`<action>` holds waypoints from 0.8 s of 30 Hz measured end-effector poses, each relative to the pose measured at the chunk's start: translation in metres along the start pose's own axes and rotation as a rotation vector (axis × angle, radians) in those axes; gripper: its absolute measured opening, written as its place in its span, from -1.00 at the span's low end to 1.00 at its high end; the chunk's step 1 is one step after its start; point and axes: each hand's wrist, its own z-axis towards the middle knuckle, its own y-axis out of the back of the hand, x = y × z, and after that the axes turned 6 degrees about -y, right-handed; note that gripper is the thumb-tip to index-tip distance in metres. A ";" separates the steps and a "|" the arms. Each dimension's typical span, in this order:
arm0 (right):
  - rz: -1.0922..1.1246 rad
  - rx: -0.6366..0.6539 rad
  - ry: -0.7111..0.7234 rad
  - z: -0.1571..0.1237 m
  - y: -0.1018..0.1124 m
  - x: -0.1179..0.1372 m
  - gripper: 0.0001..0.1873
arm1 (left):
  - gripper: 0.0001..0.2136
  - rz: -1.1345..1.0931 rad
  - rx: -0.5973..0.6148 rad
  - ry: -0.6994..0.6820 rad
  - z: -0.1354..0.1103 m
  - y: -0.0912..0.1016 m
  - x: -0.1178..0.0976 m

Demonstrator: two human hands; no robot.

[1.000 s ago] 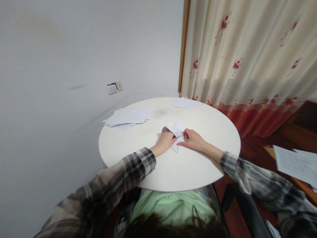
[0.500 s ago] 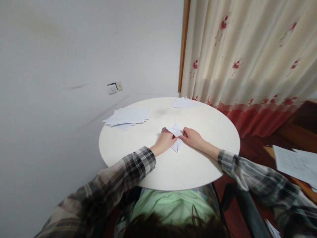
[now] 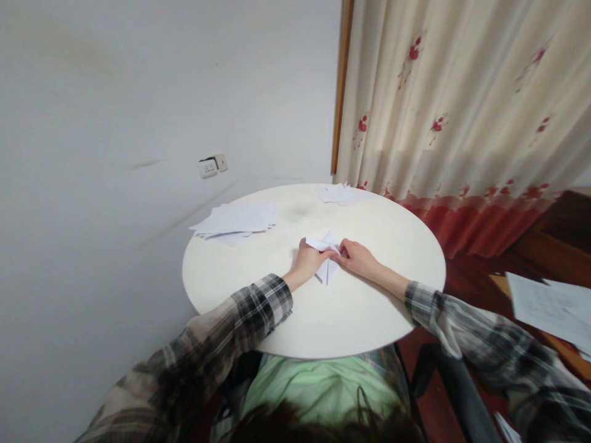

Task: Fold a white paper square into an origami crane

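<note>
A small folded white paper piece [image 3: 325, 253] lies near the middle of the round cream table [image 3: 258, 295]. My left hand [image 3: 308, 259] rests on its left side with fingers curled over the paper. From the right, my right hand [image 3: 357, 258] pinches the paper's edge with thumb and fingers closed. The two hands nearly touch over the fold. Both sleeves are plaid.
A loose stack of white sheets [image 3: 236, 219] lies at the table's back left. Several small folded papers [image 3: 340, 194] sit at the far edge by the flowered curtain [image 3: 443, 111]. Printed pages [image 3: 549, 304] rest on a wooden surface at the right. A wall socket [image 3: 212, 165] is behind.
My right hand has slid a little left along the paper toward my left hand. The paper's lower point looks narrower and more folded in. The view shifted slightly.
</note>
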 end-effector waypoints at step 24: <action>0.034 -0.007 0.002 0.000 0.001 -0.004 -0.73 | -0.80 -0.446 -0.066 0.007 0.007 0.011 -0.002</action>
